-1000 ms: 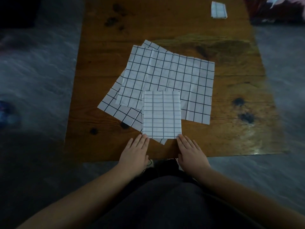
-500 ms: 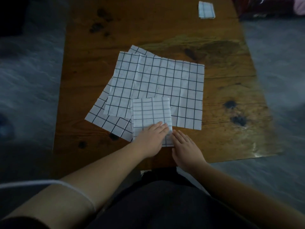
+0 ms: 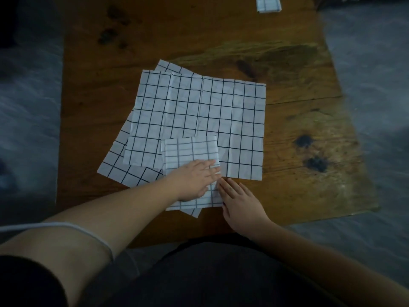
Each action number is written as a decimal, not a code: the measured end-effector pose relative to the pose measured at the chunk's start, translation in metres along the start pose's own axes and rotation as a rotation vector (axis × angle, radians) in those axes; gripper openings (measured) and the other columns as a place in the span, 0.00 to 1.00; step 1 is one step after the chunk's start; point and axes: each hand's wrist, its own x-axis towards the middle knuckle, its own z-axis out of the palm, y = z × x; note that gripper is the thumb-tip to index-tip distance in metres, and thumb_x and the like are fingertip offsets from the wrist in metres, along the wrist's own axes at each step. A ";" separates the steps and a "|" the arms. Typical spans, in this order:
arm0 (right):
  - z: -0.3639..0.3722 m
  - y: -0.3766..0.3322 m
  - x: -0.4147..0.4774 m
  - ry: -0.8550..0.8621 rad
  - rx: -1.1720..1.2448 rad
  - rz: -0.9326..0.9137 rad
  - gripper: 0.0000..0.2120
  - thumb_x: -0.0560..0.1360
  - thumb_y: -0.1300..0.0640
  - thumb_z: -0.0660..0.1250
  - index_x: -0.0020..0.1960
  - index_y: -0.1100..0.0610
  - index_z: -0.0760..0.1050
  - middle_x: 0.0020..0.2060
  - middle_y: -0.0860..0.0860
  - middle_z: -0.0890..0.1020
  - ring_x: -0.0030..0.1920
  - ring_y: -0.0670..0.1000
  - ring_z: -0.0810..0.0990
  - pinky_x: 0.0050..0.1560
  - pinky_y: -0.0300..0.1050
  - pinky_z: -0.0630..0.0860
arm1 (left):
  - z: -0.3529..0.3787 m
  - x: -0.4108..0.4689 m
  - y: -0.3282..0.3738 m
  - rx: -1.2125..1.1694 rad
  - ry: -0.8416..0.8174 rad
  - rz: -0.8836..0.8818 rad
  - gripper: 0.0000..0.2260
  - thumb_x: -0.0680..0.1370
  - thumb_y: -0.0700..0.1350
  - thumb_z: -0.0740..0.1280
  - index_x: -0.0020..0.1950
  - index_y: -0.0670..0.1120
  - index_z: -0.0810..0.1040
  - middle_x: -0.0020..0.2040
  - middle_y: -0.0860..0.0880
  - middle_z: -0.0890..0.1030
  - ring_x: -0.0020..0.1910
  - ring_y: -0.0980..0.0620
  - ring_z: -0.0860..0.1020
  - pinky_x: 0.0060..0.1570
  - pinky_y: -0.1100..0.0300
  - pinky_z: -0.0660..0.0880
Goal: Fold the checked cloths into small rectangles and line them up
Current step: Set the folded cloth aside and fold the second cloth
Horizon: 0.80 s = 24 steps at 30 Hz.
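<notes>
Hands flat, left atop folded cloth

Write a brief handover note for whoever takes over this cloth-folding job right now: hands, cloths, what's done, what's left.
Left hand: flat, pressing the part-folded cloth near the table's front edge.
Right hand: flat on the table, at that cloth's right edge.
Beneath it: upper unfolded cloth overlapping lower unfolded cloth.
Done: one small folded cloth at the table's far right.
Left: finish this fold, fold the other two, line all up.
</notes>
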 end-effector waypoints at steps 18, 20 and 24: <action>0.001 0.007 0.000 0.009 -0.006 -0.055 0.33 0.83 0.48 0.52 0.81 0.51 0.38 0.81 0.48 0.42 0.82 0.51 0.41 0.79 0.55 0.40 | -0.033 0.034 -0.067 0.019 0.068 -0.175 0.27 0.85 0.53 0.51 0.83 0.52 0.46 0.84 0.50 0.46 0.82 0.48 0.43 0.79 0.48 0.45; 0.001 0.007 0.000 0.010 -0.013 -0.050 0.33 0.83 0.48 0.53 0.82 0.51 0.39 0.81 0.49 0.42 0.82 0.52 0.42 0.79 0.55 0.40 | -0.029 0.031 -0.058 0.009 0.083 -0.117 0.27 0.85 0.51 0.52 0.83 0.51 0.47 0.84 0.50 0.46 0.82 0.49 0.43 0.79 0.50 0.43; 0.004 0.006 0.000 0.028 -0.037 -0.056 0.34 0.83 0.48 0.54 0.80 0.51 0.37 0.82 0.51 0.46 0.82 0.53 0.44 0.76 0.53 0.38 | -0.019 0.019 -0.047 0.002 0.026 0.051 0.28 0.85 0.49 0.54 0.83 0.53 0.47 0.83 0.52 0.45 0.82 0.51 0.41 0.77 0.53 0.37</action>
